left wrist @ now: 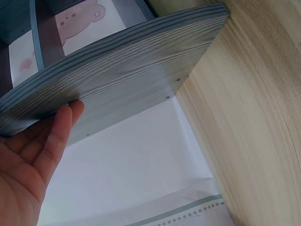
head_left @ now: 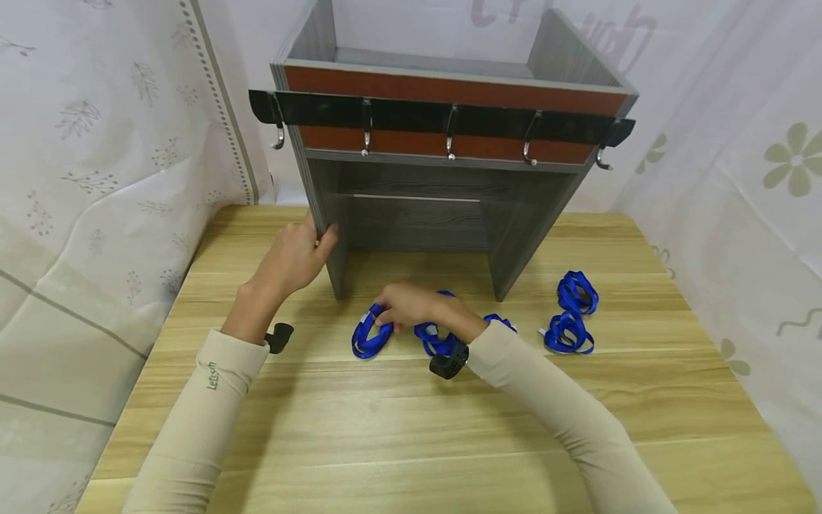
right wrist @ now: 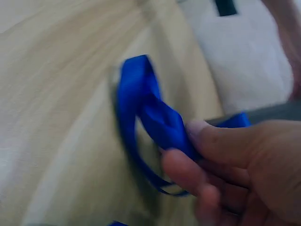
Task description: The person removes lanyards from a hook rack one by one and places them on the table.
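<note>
My left hand (head_left: 297,253) grips the left side panel of a grey wooden rack (head_left: 533,214); in the left wrist view its fingers (left wrist: 59,136) lie against the panel's outer face. Lower down, my right hand (head_left: 411,303) pinches a coiled blue lanyard (head_left: 371,339) between thumb and fingers, in front of the rack. The right wrist view shows this ribbon (right wrist: 136,89) close up, slightly blurred. A second blue lanyard (head_left: 429,341) lies partly under the right hand and wrist, and another (head_left: 501,321) is half hidden by the sleeve.
Two more coiled blue lanyards (head_left: 568,333) lie on the right of the wooden table (head_left: 359,442). Across the rack's front runs a black rail (head_left: 411,111) with several metal hooks (head_left: 451,139). Patterned white cloth (head_left: 96,143) hangs around the table.
</note>
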